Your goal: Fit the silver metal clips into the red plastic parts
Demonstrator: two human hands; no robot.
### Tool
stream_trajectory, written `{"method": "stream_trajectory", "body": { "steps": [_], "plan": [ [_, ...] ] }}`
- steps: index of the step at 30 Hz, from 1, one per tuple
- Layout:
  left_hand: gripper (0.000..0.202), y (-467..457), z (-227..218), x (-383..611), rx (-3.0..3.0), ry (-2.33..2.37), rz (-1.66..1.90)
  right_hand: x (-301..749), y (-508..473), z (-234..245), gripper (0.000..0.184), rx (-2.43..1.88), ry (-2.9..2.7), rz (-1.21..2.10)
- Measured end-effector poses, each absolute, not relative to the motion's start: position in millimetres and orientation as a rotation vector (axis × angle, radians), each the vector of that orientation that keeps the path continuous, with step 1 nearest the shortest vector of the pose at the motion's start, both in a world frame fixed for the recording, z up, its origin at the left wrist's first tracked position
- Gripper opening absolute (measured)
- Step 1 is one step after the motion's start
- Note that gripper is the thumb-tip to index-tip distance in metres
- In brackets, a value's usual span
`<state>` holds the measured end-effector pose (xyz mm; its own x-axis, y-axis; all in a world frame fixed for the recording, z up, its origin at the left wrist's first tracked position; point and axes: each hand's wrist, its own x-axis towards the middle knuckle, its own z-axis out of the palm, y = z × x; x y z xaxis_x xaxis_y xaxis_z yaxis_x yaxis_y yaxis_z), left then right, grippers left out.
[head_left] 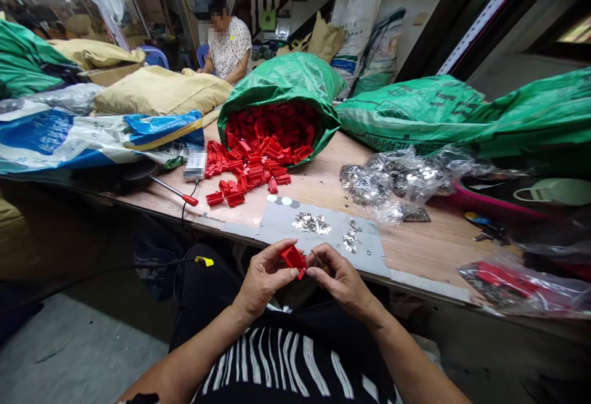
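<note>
My left hand (264, 279) is closed round a small red plastic part (294, 258), held just below the table's front edge, over my lap. My right hand (336, 273) is pinched beside it, thumb and forefinger touching the part's right end; a thin metal piece (317, 257) seems to sit in that pinch. On the table beyond lie two small heaps of silvery metal clips (312, 223) on a grey sheet (281, 222). Behind them a green sack (286, 84) lies on its side, spilling several red plastic parts (249, 167).
A clear bag of metal clips (397, 182) lies at the right, and more green sacks (443, 111) behind it. A red-handled tool (178, 193) and blue-white bags (83, 136) are at the left. Another person (226, 40) sits at the far end. The wooden table (429, 247) carries everything.
</note>
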<state>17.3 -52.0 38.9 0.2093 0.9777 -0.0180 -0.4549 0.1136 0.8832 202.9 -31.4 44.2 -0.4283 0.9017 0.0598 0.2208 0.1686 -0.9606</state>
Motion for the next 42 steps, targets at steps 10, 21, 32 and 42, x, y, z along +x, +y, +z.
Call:
{"method": "stream_trajectory", "body": {
  "steps": [10,21,32,42],
  "plan": [
    [0.044,-53,32,21,1.062,0.730,1.229,197,-26,47,0.038,-0.997,-1.520,1.672],
    [0.033,-13,11,6,1.472,1.058,1.278,193,-4,32,0.019,-1.208,-1.986,0.881],
    [0.047,10,0,-6,1.759,1.136,1.149,191,3,23,0.015,-1.309,-2.206,0.656],
    [0.043,12,2,-7,1.793,1.180,1.079,192,5,18,0.017,-1.247,-2.275,0.612]
  ]
}}
